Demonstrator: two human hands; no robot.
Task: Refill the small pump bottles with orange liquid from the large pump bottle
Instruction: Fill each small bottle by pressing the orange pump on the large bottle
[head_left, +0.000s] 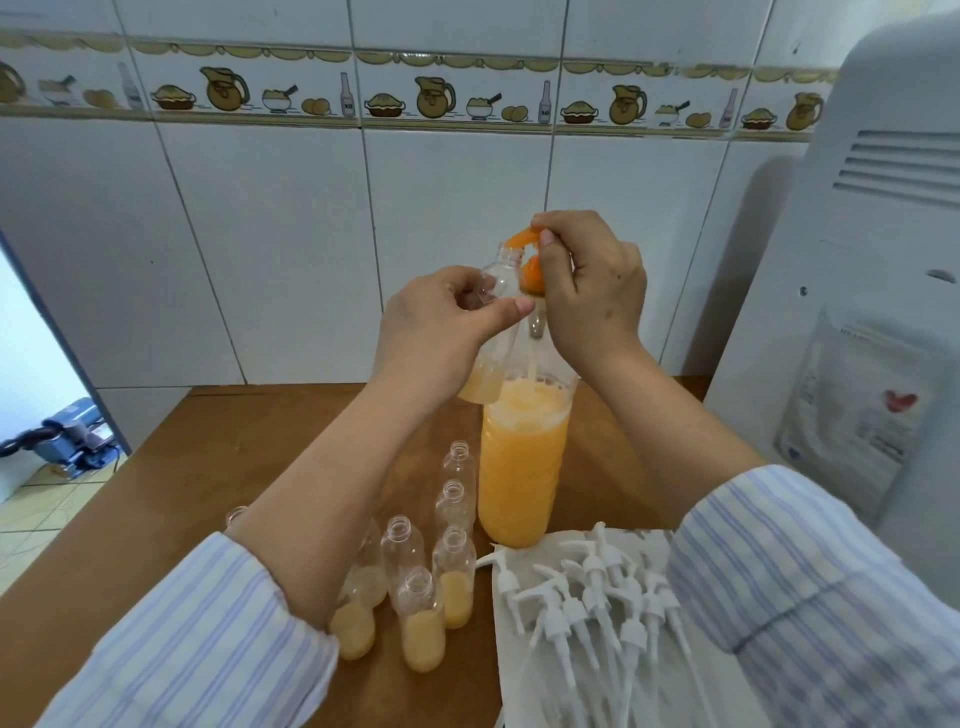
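Observation:
The large clear bottle (522, 462) of orange liquid stands upright on the wooden table. Its orange pump head (527, 260) sits above it, gripped by my right hand (587, 291), with the nozzle at the mouth of a small clear bottle (493, 322). My left hand (436, 332) grips that small bottle, tilted against the large one, with a little orange liquid at its bottom. Several small bottles (421, 618) stand near the front, some part filled, some empty.
Several white pump tops (592, 603) lie on a white sheet (524, 670) at the front right. A white appliance (857, 291) stands at the right. A tiled wall (291, 249) rises behind the wooden table (171, 499), whose left edge drops to the floor.

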